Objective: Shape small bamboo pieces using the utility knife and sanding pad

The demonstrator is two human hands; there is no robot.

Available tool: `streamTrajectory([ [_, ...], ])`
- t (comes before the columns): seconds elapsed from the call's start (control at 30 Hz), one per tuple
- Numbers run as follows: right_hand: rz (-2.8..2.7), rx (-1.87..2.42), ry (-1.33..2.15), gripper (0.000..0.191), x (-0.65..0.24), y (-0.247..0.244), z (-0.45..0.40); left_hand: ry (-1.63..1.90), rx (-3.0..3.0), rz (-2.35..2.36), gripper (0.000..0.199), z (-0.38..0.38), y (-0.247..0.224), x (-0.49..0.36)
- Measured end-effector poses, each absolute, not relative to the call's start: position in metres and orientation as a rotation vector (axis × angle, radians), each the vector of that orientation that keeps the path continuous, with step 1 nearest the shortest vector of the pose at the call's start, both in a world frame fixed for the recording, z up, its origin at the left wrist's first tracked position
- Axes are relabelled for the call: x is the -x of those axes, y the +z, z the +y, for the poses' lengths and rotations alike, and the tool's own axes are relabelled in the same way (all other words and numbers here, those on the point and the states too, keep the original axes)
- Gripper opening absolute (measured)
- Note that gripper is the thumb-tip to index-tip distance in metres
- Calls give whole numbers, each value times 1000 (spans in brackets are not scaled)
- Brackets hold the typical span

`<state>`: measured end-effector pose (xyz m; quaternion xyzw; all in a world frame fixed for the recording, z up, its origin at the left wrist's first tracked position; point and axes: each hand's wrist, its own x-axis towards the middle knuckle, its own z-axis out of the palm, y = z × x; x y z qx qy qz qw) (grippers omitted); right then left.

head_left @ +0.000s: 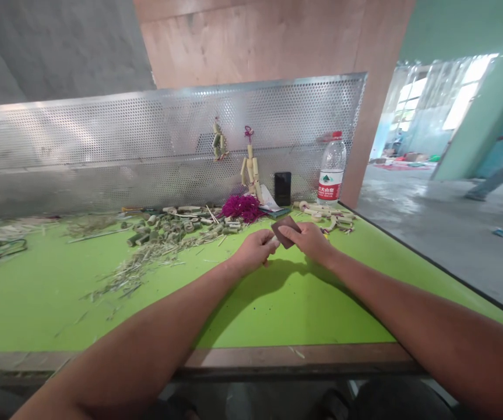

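Observation:
My right hand [312, 240] pinches a dark brown square of sandpaper [287, 231], thumb on top. Close by on its left, my left hand [256, 249] is closed on a small pale bamboo piece [276, 240], mostly covered by the fingers. The sandpaper's left edge meets that piece. Both hands are over the green tabletop [277, 315]. Just beyond them lies a bundle of magenta cord [242, 208]. A jointed bamboo figure [251, 166] stands behind the cord, against the perforated metal panel.
Cut bamboo tubes [176, 224] and shavings [133, 268] spread to the left. A black phone [282, 188] leans on the metal panel [155, 146], near a red-capped water bottle [331, 169]. More strung bamboo parts [327, 216] lie before the bottle. Another figure [218, 142] hangs on the panel.

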<state>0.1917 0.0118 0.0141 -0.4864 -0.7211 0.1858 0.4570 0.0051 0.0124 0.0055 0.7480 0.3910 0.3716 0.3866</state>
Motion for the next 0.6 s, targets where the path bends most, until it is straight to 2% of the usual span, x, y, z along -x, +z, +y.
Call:
streamTrajectory([
  [0.13, -1568, 1325, 583, 48, -204, 14, 20, 971, -1970, 938, 17, 6, 12, -3],
  [0.27, -1581, 1223, 656, 48, -200, 17, 12, 894, -1927, 1049, 20, 7, 10, -3],
  [0.4, -1856, 1239, 410, 49, -187, 16, 9, 845, -1993, 999, 20, 12, 5, -5],
  [0.5, -1766, 1347, 283, 54, -195, 15, 18, 866, -2018, 942, 21, 9, 10, -6],
  [0.6, -1604, 1397, 342, 52, -208, 14, 25, 883, -2044, 922, 23, 5, 15, -5],
])
